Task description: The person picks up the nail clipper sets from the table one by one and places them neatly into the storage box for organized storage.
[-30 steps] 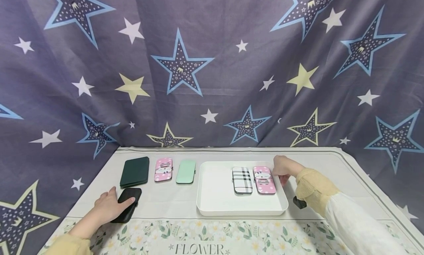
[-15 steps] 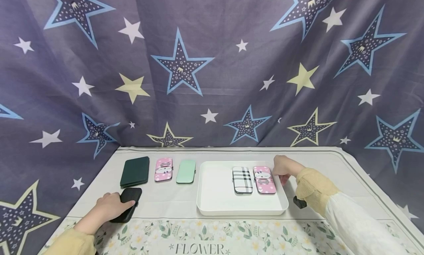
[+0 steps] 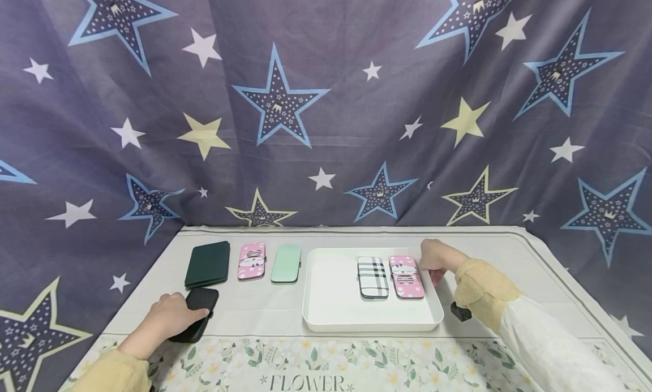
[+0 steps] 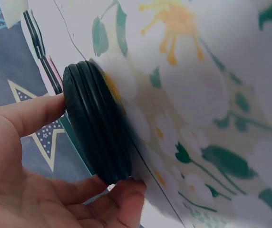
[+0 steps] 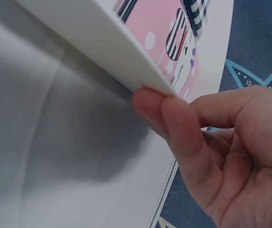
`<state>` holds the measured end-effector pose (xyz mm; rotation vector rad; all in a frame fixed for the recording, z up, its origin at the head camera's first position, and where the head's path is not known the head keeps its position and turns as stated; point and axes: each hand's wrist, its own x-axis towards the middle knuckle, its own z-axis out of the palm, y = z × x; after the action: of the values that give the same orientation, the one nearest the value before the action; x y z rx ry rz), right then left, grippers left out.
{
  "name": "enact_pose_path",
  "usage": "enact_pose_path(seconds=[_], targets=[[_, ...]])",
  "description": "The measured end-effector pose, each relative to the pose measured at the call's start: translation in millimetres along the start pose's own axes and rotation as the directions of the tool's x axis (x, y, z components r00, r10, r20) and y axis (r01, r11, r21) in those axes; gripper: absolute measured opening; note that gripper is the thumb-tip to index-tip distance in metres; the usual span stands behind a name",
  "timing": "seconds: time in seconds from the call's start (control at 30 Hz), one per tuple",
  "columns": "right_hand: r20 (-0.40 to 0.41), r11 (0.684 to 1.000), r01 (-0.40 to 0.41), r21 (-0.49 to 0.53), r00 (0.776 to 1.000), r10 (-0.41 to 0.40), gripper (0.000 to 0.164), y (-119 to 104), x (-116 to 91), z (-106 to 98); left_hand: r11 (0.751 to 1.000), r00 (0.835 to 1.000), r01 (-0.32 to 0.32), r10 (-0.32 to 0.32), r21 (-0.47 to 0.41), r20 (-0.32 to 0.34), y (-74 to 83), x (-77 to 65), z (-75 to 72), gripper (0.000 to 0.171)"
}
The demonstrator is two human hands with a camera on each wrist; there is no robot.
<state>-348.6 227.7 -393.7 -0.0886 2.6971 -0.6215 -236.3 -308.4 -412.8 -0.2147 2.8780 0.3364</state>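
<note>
My left hand grips a black zip-less case on the table, at the left of the head view. In the left wrist view, the thumb presses one end of that rounded, ribbed-edged case while the fingers curl under the other. My right hand pinches the right wall of a shallow white tray; the right wrist view shows thumb and fingers on either side of its rim. Inside the tray lie a plaid case and a pink cat-print case, side by side.
Behind the left hand lie a dark green square case, a second pink case and a mint green case. A star-patterned curtain hangs at the table's back edge. A small black object shows under the right forearm.
My left hand's fingers, spread beside the black case a second ago, have drawn together and closed round it. The right hand and the tray have not moved.
</note>
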Motion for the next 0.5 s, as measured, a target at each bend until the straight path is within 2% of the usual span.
enact_pose_path(seconds=[0.2, 0.37, 0.43, 0.5], targets=[[0.004, 1.000, -0.016, -0.006, 1.000, 0.016, 0.046, -1, 0, -1, 0.995, 0.999, 0.023, -0.025, -0.094, -0.024, -3.3, 3.4, 4.7, 0.085], [0.004, 1.000, -0.018, -0.012, 1.000, 0.018, 0.044, -2, -1, -1, 0.982, 1.000, 0.008, -0.013, -0.190, -0.025, -13.7, 6.8, 3.1, 0.077], [0.006, 1.000, -0.016, -0.005, 1.000, 0.016, 0.040, -2, -1, -1, 0.962, 1.000, 0.025, -0.026, -0.272, 0.001, -19.1, 8.0, 1.5, 0.065], [0.007, 1.000, -0.015, -0.004, 1.000, 0.015, 0.040, -3, -2, -1, 0.929, 0.998, 0.051, -0.038, -0.366, 0.042, -24.6, 9.2, -0.7, 0.057]])
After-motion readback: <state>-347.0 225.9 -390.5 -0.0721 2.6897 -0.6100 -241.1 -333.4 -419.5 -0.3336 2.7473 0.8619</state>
